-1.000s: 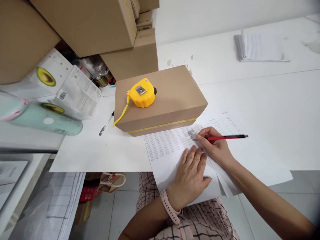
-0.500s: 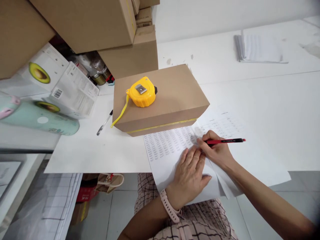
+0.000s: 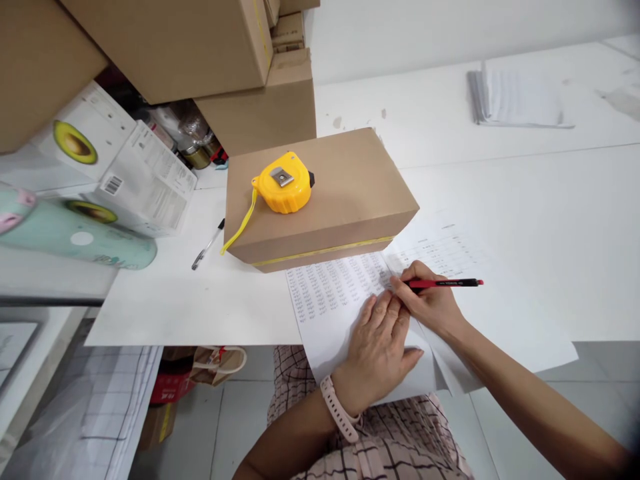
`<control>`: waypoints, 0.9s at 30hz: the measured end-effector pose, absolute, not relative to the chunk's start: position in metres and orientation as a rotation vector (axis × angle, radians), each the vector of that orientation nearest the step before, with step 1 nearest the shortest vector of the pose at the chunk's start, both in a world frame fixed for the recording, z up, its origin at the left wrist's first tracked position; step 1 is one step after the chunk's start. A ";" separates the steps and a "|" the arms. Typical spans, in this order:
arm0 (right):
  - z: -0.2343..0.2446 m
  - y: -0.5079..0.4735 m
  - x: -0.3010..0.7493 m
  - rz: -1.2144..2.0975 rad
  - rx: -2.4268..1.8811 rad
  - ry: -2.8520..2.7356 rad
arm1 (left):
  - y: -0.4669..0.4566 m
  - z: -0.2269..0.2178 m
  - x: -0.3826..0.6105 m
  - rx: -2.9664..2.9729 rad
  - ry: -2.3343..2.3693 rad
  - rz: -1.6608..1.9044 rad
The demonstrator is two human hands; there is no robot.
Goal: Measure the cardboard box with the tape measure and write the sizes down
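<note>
My right hand (image 3: 427, 300) is closed around a red and black pen (image 3: 450, 283), its tip down at the paper. My left hand (image 3: 383, 350) lies flat, fingers stretched out, on a sheet of paper (image 3: 325, 347) filled with columns of handwriting. A second printed sheet (image 3: 515, 320) lies beneath my right hand and forearm. Just beyond the hands, a brown cardboard box (image 3: 345, 180) rests over the top edges of the sheets. On the box sits a yellow tape measure (image 3: 285, 183) with a yellow wrist strap.
A clear pen with a black cap (image 3: 207, 247) lies left of the box. Further left are a mint-green bottle (image 3: 110, 243) and white cartons with avocado pictures (image 3: 145, 180). Large cardboard boxes (image 3: 175, 40) stack behind. A pile of papers (image 3: 520, 100) sits at the far right of the white table (image 3: 500, 180).
The pen in my right hand has shifted very slightly left. My left hand stays flat on the sheet, and the box and tape measure are where they were.
</note>
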State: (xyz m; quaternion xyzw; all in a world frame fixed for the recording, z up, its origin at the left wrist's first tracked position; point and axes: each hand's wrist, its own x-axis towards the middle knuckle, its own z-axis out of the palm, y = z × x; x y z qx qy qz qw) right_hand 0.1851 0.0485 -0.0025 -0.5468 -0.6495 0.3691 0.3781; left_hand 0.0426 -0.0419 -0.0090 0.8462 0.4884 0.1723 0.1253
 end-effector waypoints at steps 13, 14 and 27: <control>-0.002 0.049 0.185 0.931 -1.394 -1.635 | -0.041 -0.007 0.042 2.472 1.426 0.476; -0.002 0.049 0.185 0.931 -1.387 -1.638 | -0.041 -0.007 0.042 2.477 1.429 0.470; -0.004 0.049 0.185 0.913 -1.363 -1.634 | -0.040 -0.005 0.041 2.485 1.424 0.415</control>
